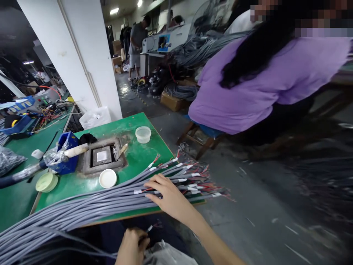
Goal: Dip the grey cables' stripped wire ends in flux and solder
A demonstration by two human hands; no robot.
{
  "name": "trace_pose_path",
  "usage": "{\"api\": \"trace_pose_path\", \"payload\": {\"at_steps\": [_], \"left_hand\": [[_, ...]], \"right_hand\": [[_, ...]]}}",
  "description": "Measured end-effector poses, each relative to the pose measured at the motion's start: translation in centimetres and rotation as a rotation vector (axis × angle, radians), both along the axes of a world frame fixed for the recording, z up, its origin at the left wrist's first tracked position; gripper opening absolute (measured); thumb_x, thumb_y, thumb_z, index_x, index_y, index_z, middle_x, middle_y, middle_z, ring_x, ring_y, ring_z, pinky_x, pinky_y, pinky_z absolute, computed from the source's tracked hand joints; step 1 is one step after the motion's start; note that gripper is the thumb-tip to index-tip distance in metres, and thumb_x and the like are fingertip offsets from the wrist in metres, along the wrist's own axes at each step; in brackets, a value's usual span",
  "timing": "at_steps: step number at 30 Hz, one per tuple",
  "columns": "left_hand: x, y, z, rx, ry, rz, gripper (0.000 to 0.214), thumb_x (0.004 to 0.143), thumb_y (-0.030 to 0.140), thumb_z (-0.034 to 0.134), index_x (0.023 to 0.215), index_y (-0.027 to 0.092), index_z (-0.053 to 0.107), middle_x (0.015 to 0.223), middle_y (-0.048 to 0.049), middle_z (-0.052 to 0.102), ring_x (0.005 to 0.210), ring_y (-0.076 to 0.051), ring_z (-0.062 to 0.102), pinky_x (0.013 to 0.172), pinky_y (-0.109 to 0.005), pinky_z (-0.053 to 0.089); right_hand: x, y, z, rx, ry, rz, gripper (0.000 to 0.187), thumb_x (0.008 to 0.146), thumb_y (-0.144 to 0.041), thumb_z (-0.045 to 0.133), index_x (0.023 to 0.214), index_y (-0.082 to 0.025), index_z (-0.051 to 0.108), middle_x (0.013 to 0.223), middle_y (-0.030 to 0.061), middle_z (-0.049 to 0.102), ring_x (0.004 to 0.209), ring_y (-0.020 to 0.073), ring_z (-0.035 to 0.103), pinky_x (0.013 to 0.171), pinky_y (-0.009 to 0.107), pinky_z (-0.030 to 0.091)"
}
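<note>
A thick bundle of grey cables (91, 202) runs from the lower left across the green table, its stripped ends (194, 186) fanning out past the right edge with white tags and thin red and dark wires. Over this bundle lies my right hand (167, 197), thumb and fingers apart around a tagged cable end with short red wires; no firm grip shows. Below the table edge, my left hand (131, 244) is closed on a single grey cable (103, 254), whose wire end pokes out beyond the fingers. Clear plastic (168, 254) lies beside it, near my lap.
On the green table (132, 127) are a square solder pot (102, 156), a clear round tub (143, 134), a white lid (107, 178), a pale green tub (46, 182) and a blue box (67, 152). A person in a purple shirt (237, 95) sits at right.
</note>
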State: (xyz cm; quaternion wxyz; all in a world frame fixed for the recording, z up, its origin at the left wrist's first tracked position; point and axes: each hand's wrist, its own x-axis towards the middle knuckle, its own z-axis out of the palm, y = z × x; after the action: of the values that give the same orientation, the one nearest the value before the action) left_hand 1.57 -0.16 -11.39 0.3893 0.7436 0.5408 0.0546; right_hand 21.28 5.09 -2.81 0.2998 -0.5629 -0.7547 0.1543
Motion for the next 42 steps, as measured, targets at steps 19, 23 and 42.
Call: {"api": "trace_pose_path", "payload": {"at_steps": [19,23,42], "left_hand": [[-2.8,8.7,9.5,0.757,0.075,-0.052,0.015,0.086,0.026,0.053,0.089,0.017,0.066,0.085,-0.0075,0.065,0.085,-0.021,0.061,0.079,-0.035,0.051],[-2.7,9.1,9.5,0.893,0.039,-0.097,0.016,0.087,0.023,0.052,0.085,0.017,0.067,0.079,-0.0063,0.065,0.078,-0.019,0.061,0.074,-0.030,0.050],[-5.1,3.1,12.7,0.353,-0.424,0.464,0.023,0.079,0.033,0.062,0.089,0.016,0.072,0.079,-0.0041,0.073,0.071,-0.018,0.068,0.070,-0.026,0.056]], "right_hand": [[-3.5,-3.0,-0.9,0.425,-0.050,-0.291,0.012,0.085,-0.013,0.056,0.080,-0.017,0.065,0.082,0.0039,0.068,0.082,0.0189,0.055,0.076,0.035,0.035],[-2.9,-3.5,-0.7,0.476,-0.026,-0.360,0.010,0.084,-0.013,0.058,0.080,-0.016,0.066,0.081,0.0054,0.069,0.081,0.0189,0.057,0.076,0.036,0.037],[-6.8,-0.7,3.1,-0.336,1.048,0.210,0.039,0.092,-0.042,0.038,0.069,-0.015,0.054,0.054,-0.0019,0.055,0.036,0.0046,0.047,0.037,0.015,0.037]]}}
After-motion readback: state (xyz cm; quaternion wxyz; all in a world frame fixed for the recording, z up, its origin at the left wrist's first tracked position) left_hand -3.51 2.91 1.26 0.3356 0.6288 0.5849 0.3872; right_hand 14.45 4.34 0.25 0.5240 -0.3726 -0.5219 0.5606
